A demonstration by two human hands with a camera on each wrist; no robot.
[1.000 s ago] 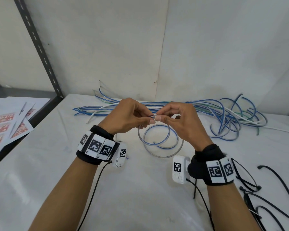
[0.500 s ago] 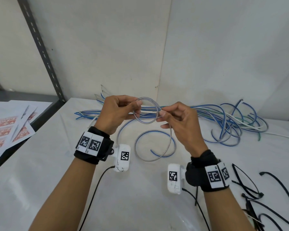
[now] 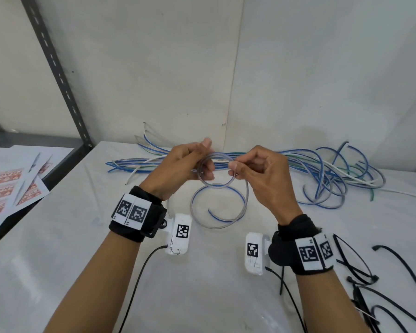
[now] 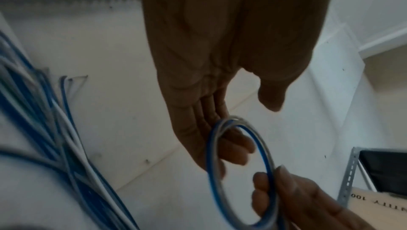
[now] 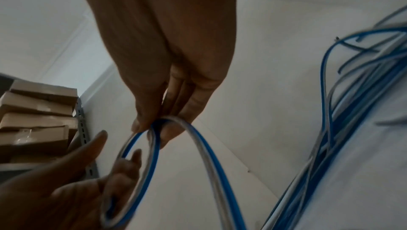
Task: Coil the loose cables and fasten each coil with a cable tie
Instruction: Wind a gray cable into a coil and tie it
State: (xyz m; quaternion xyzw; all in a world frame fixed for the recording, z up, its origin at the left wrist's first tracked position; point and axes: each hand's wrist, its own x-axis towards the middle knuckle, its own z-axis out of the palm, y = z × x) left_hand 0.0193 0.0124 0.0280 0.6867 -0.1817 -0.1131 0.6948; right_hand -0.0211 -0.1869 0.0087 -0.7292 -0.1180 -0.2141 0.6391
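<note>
A clear-and-blue cable is being wound into a small coil [image 3: 229,182] held above the white table [image 3: 58,260]. My left hand [image 3: 190,164] holds the coil's left side with curled fingers, thumb raised. My right hand [image 3: 257,174] pinches the cable at the coil's upper right. The cable's loose tail [image 3: 216,227] curls in a wider loop on the table just below. In the left wrist view the coil [image 4: 267,160] hangs over my left fingers [image 4: 233,146]. In the right wrist view my right fingertips [image 5: 169,134] pinch the coil [image 5: 152,155].
A pile of loose blue, white and green cables [image 3: 322,169] stretches along the wall behind my hands. Several black cable ties [image 3: 394,260] lie at the right front. Printed sheets [image 3: 10,183] lie on a dark surface at the left, beside a shelf upright [image 3: 58,68].
Both hands have lifted from near the table and drawn the cable up into a small coil held between them. The tail on the table has shortened.
</note>
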